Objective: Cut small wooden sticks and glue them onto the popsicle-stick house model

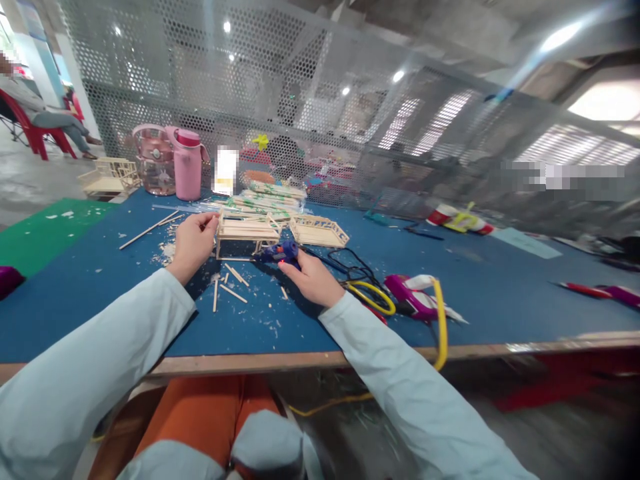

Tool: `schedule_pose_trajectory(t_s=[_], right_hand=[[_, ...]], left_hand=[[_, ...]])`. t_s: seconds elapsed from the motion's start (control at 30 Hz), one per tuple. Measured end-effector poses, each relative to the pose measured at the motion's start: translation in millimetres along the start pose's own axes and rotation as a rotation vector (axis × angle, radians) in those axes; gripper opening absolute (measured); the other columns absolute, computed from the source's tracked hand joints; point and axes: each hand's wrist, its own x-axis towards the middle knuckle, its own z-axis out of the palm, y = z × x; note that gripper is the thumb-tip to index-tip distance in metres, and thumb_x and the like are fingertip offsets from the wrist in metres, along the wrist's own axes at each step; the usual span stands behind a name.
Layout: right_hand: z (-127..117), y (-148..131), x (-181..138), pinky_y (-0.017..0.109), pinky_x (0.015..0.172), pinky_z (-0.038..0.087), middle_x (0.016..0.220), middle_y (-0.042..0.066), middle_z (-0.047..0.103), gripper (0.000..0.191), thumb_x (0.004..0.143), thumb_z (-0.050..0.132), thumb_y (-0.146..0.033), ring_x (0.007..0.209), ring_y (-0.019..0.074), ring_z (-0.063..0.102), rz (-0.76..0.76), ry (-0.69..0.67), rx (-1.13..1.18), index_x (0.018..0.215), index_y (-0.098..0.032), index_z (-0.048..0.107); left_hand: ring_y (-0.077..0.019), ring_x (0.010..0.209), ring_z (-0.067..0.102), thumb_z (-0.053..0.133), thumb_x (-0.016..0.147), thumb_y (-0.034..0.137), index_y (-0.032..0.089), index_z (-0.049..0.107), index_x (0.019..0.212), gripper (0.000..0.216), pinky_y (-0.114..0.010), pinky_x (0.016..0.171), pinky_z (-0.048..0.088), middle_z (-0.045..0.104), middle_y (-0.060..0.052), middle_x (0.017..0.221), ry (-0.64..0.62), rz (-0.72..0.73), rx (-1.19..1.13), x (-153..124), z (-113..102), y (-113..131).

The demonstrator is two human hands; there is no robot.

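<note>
A small frame of wooden sticks (246, 235) stands on the blue table (500, 287). My left hand (193, 241) pinches its left corner post, fingers closed on the wood. My right hand (311, 275) grips a blue glue gun (281, 252), whose nozzle points left at the frame's lower right corner. A second stick panel (318, 232) lies just behind the gun. Loose sticks (231, 283) and wood crumbs lie between my hands.
Two pink bottles (173, 162) and another stick model (111, 177) stand at the back left by a perforated metal screen. Black and yellow cables (367, 288) and a purple tool (416, 301) lie to the right. A green mat (40, 233) adjoins the left. A person sits far left.
</note>
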Motion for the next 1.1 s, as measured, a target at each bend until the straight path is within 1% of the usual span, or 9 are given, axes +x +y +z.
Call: schedule_pose_trajectory(t_s=[0.17, 0.3, 0.43, 0.57, 0.63, 0.77, 0.9, 1.0, 1.1], right_hand=[[0.7, 0.2, 0.1, 0.035, 0.083, 0.043, 0.107, 0.011, 0.064, 0.038, 0.083, 0.045, -0.032, 0.097, 0.0241, 0.058, 0.014, 0.009, -0.008, 0.115, -0.014, 0.054], [0.5, -2.4, 0.8, 0.034, 0.083, 0.043, 0.107, 0.012, 0.064, 0.037, 0.083, 0.045, -0.031, 0.097, 0.0240, 0.058, 0.015, 0.013, -0.013, 0.114, -0.014, 0.054], [-1.2, -3.2, 0.5, 0.033, 0.082, 0.044, 0.105, 0.011, 0.064, 0.036, 0.083, 0.045, -0.030, 0.096, 0.0232, 0.059, 0.006, 0.007, -0.029, 0.114, -0.014, 0.054], [-3.8, -3.2, -1.0, 0.033, 0.081, 0.044, 0.103, 0.011, 0.065, 0.034, 0.083, 0.045, -0.030, 0.094, 0.0236, 0.060, 0.034, 0.020, -0.066, 0.110, -0.014, 0.055], [-3.4, -4.0, -0.8, 0.033, 0.081, 0.044, 0.104, 0.012, 0.065, 0.034, 0.083, 0.045, -0.031, 0.095, 0.0239, 0.059, 0.035, 0.026, -0.064, 0.110, -0.014, 0.055], [-0.4, -5.7, 1.1, 0.033, 0.080, 0.044, 0.104, 0.013, 0.065, 0.036, 0.083, 0.045, -0.031, 0.094, 0.0240, 0.059, 0.034, 0.011, -0.044, 0.112, -0.012, 0.054], [-2.4, -3.7, -0.2, 0.034, 0.082, 0.043, 0.105, 0.012, 0.064, 0.036, 0.083, 0.045, -0.031, 0.096, 0.0235, 0.059, 0.046, 0.009, -0.039, 0.113, -0.013, 0.053], [-5.0, -2.0, -2.8, 0.034, 0.082, 0.043, 0.105, 0.011, 0.064, 0.036, 0.083, 0.046, -0.031, 0.096, 0.0234, 0.058, 0.056, 0.020, -0.046, 0.113, -0.014, 0.054], [-3.2, -3.3, -3.6, 0.033, 0.083, 0.043, 0.105, 0.012, 0.064, 0.036, 0.083, 0.045, -0.031, 0.097, 0.0234, 0.058, 0.036, 0.034, -0.035, 0.113, -0.013, 0.054]], left_hand=[[-0.0164, 0.074, 0.058, 0.050, 0.075, 0.027, 0.012, 0.068, 0.095, 0.031, -0.027, 0.070, 0.043, 0.069, -0.007, 0.089, 0.021, -0.021, -0.037, -0.7, -1.4, 4.8], [-0.0157, 0.075, 0.058, 0.051, 0.075, 0.028, 0.011, 0.068, 0.095, 0.031, -0.026, 0.071, 0.043, 0.068, -0.008, 0.088, 0.065, 0.009, -0.076, -0.8, -1.3, 5.7], [-0.0126, 0.068, 0.055, 0.054, 0.073, 0.026, 0.011, 0.066, 0.095, 0.029, -0.024, 0.067, 0.043, 0.067, -0.006, 0.081, 0.127, 0.045, -0.125, -0.7, -1.8, 7.4], [-0.0101, 0.062, 0.051, 0.058, 0.071, 0.028, 0.012, 0.065, 0.087, 0.024, -0.022, 0.062, 0.041, 0.064, -0.003, 0.073, 0.215, 0.094, -0.150, -1.8, -3.7, 11.4], [-0.0095, 0.060, 0.050, 0.058, 0.072, 0.030, 0.012, 0.065, 0.083, 0.022, -0.022, 0.060, 0.040, 0.063, -0.002, 0.071, 0.229, 0.125, -0.141, -3.6, -4.4, 13.9], [-0.0094, 0.060, 0.050, 0.057, 0.073, 0.031, 0.015, 0.065, 0.079, 0.019, -0.021, 0.058, 0.039, 0.063, -0.001, 0.072, 0.202, 0.215, -0.116, -10.0, -4.4, 19.3], [-0.0094, 0.060, 0.049, 0.058, 0.072, 0.031, 0.016, 0.065, 0.076, 0.017, -0.022, 0.058, 0.040, 0.064, -0.001, 0.074, 0.147, 0.304, -0.084, -17.7, -3.0, 23.5], [-0.0092, 0.055, 0.048, 0.059, 0.072, 0.032, 0.016, 0.067, 0.078, 0.019, -0.022, 0.056, 0.040, 0.064, -0.001, 0.068, 0.078, 0.279, -0.086, -22.5, -1.0, 25.6], [-0.0100, 0.054, 0.050, 0.059, 0.072, 0.033, 0.015, 0.068, 0.079, 0.021, -0.023, 0.055, 0.041, 0.067, -0.002, 0.068, 0.010, 0.233, -0.086, -25.4, 1.3, 27.6]])
